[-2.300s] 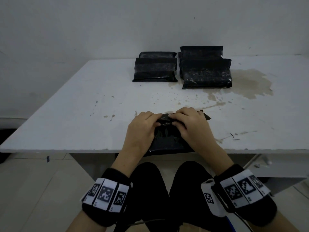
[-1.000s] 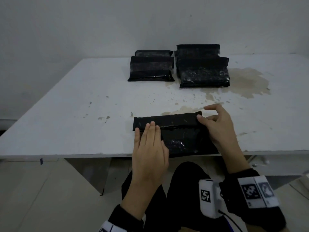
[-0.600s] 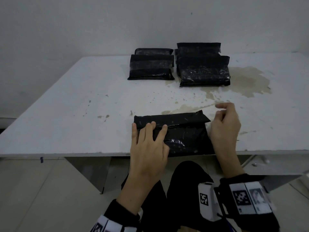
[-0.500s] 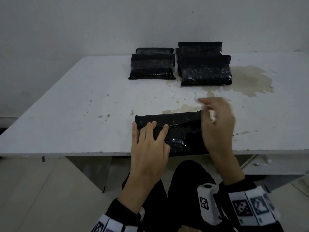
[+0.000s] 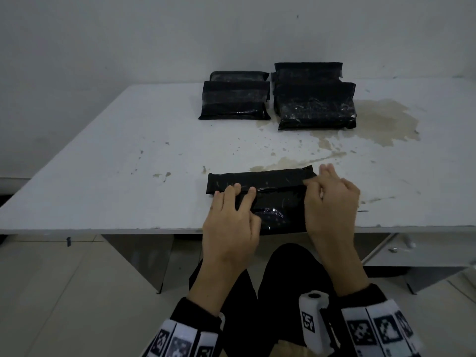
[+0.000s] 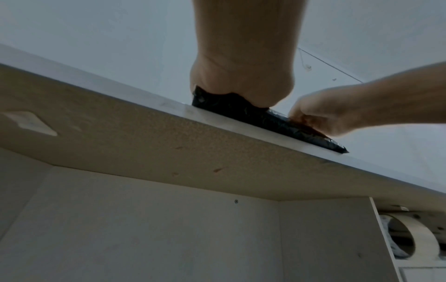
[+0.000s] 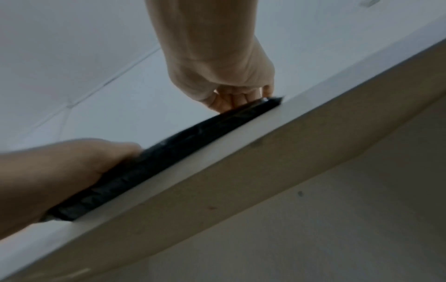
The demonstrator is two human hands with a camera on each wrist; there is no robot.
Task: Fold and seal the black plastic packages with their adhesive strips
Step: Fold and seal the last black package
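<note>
A black plastic package (image 5: 273, 199) lies at the table's front edge, its top flap (image 5: 260, 180) folded toward me. My left hand (image 5: 231, 215) lies flat on the package's left half, straight fingers pressing just below the flap. My right hand (image 5: 331, 199) is at the flap's right end, where its curled index finger and thumb pinch the flap's edge and the other fingers stick out. From below, the left wrist view shows the left hand (image 6: 241, 84) on the package (image 6: 243, 112). The right wrist view shows the right hand (image 7: 229, 85) with fingers curled down onto the package (image 7: 183, 143).
Two stacks of black packages stand at the back of the white table (image 5: 123, 155): a lower left stack (image 5: 234, 103) and a larger right stack (image 5: 315, 108). A brown stain (image 5: 381, 122) spreads beside the right one. My knees are under the table's front edge.
Both hands spread apart along the folded flap. The right hand then lifted off to the right and came back onto the flap's right end. The left hand stayed pressing.
</note>
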